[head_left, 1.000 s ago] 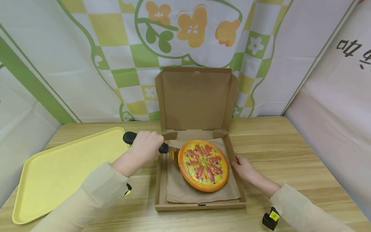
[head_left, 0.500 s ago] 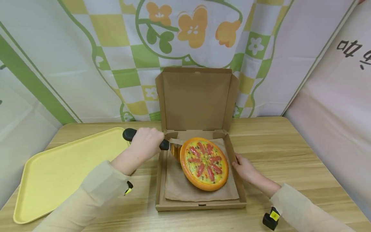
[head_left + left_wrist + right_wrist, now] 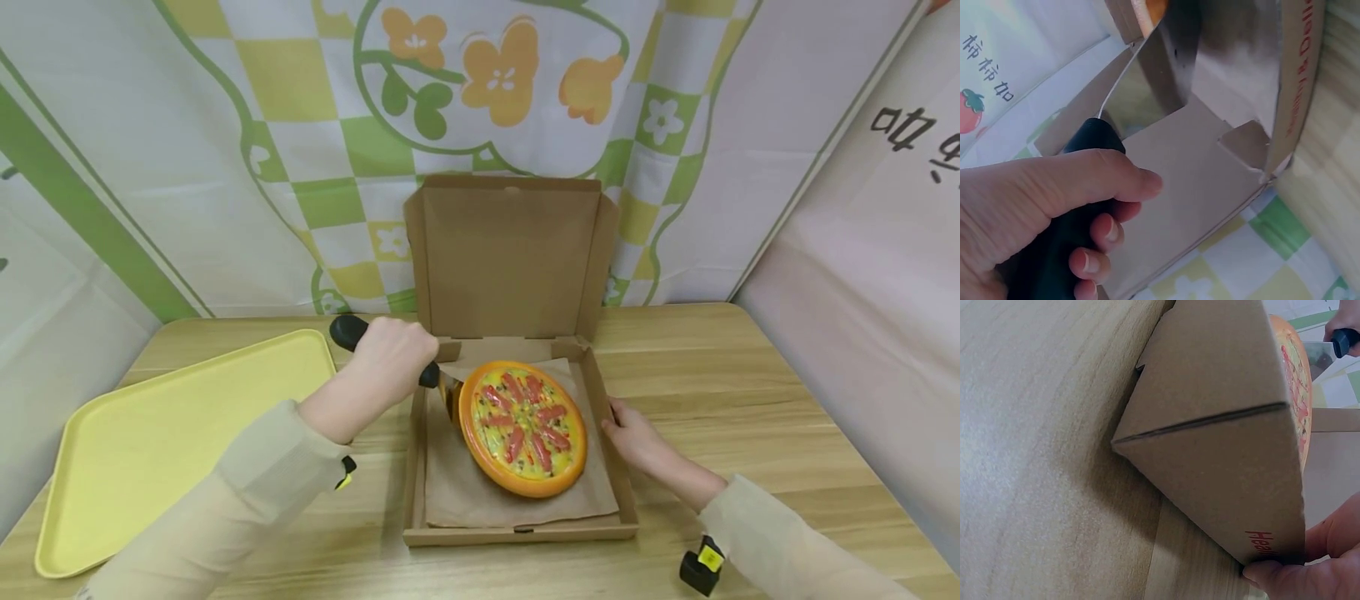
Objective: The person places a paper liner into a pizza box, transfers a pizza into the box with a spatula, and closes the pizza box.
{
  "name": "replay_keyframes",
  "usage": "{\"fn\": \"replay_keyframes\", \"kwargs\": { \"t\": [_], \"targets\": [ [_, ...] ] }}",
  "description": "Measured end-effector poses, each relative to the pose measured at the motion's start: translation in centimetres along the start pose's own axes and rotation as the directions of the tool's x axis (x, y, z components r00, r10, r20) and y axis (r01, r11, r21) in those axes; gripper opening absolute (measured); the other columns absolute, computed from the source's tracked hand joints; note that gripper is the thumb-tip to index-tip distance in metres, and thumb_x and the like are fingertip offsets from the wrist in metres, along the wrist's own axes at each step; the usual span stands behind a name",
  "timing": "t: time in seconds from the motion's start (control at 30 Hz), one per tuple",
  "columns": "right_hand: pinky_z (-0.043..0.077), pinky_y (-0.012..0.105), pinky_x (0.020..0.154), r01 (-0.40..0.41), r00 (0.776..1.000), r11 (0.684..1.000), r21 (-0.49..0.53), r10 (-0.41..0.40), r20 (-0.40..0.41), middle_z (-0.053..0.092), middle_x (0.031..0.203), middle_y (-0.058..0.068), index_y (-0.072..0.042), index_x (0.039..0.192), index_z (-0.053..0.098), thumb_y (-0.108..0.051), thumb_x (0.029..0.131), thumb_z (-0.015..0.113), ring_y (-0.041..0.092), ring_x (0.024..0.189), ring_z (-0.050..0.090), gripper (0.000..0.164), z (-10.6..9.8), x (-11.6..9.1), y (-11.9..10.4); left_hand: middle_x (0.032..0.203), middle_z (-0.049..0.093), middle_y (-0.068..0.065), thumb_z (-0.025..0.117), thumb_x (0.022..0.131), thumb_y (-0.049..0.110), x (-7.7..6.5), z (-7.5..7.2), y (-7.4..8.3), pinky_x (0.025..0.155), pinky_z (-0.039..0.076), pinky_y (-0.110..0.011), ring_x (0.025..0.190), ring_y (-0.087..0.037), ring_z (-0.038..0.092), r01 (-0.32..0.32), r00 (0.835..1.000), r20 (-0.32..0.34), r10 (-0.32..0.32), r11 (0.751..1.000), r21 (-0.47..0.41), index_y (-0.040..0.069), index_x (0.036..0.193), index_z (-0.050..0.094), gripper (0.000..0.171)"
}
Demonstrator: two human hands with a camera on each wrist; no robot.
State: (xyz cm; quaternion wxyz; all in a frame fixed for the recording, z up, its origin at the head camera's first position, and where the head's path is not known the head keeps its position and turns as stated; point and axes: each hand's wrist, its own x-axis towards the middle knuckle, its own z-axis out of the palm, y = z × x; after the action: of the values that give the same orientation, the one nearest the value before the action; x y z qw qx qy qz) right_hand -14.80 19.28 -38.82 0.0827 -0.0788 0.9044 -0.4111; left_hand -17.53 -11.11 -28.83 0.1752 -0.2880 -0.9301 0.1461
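Worktop (image 3: 697,358), wood-grained, carries everything I view from my remote station. A yellow tray (image 3: 187,433) lies askew along its left edge, bearing nothing that I can see. Right of the tray and apart from it, near the middle of the worktop, sits a cardboard box (image 3: 577,533), its front wall toward me and its lid (image 3: 510,258) standing upright at the worktop's back edge. Brown paper (image 3: 465,492) lines the box floor. The pizza (image 3: 523,429) is inside the box, over this paper; it appears tilted, left side higher, with its face leaning toward the right wall. Whether its low edge touches the paper I cannot tell. A pizza server (image 3: 1147,94) meets the pizza from the back left, the reach of its blade underneath being hidden from me. My left hand (image 3: 390,358) has its fingers wrapped around the server's black handle (image 3: 347,332); my right hand (image 3: 636,433) pinches the box's right wall, thumb outside and fingers inside. The step in hand, I judge, is lifting the pizza on the blade while the box is braced. The next move calls, in my judgement, for the blade well under the pizza's centre and a levelling of the left wrist, lest the load slide off against the right wall.
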Motion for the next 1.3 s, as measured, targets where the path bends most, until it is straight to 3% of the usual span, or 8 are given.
{"fn": "replay_keyframes", "kwargs": {
  "t": [0.5, 1.07, 1.3],
  "targets": [
    [0.035, 0.052, 0.096, -0.010, 1.000, 1.000, -0.021, 0.010, 0.006, 0.040, 0.125, 0.039, 0.023, 0.125, 0.034, 0.005, 0.091, 0.038, 0.047, 0.118, 0.039, 0.039, 0.0, -0.1, -0.1, 0.056, 0.056, -0.002, 0.072, 0.063, -0.002, 0.1, -1.4, -0.4, 0.041, 0.044, -0.033, 0.048, -0.017, 0.052, -0.015, 0.999, 0.032, 0.013, 0.997, 0.074, 0.014, 0.053, 0.054, 0.026],
    [0.032, 0.053, 0.098, -0.020, 1.000, 0.999, -0.028, 0.020, 0.015, 0.037, 0.127, 0.040, 0.023, 0.126, 0.032, 0.003, 0.091, 0.037, 0.048, 0.120, 0.035, 0.040, -0.1, -0.1, -0.3, 0.049, 0.051, -0.001, 0.067, 0.061, -0.009, -1.3, -1.7, -1.8, 0.038, 0.041, -0.033, 0.043, -0.017, 0.049, 0.002, 0.999, -0.040, 0.002, 0.996, 0.093, 0.014, 0.046, 0.047, 0.034],
    [0.032, 0.053, 0.098, -0.034, 0.999, 0.999, -0.040, 0.034, 0.013, 0.037, 0.127, 0.040, 0.023, 0.126, 0.031, 0.003, 0.091, 0.037, 0.048, 0.120, 0.035, 0.040, -0.2, -0.2, -0.4, 0.047, 0.047, 0.000, 0.066, 0.061, -0.012, -2.2, -2.2, -3.1, 0.040, 0.042, -0.034, 0.043, -0.014, 0.044, 0.015, 0.999, 0.034, -0.017, 0.997, 0.073, 0.014, 0.047, 0.045, 0.036]
  ]
}}
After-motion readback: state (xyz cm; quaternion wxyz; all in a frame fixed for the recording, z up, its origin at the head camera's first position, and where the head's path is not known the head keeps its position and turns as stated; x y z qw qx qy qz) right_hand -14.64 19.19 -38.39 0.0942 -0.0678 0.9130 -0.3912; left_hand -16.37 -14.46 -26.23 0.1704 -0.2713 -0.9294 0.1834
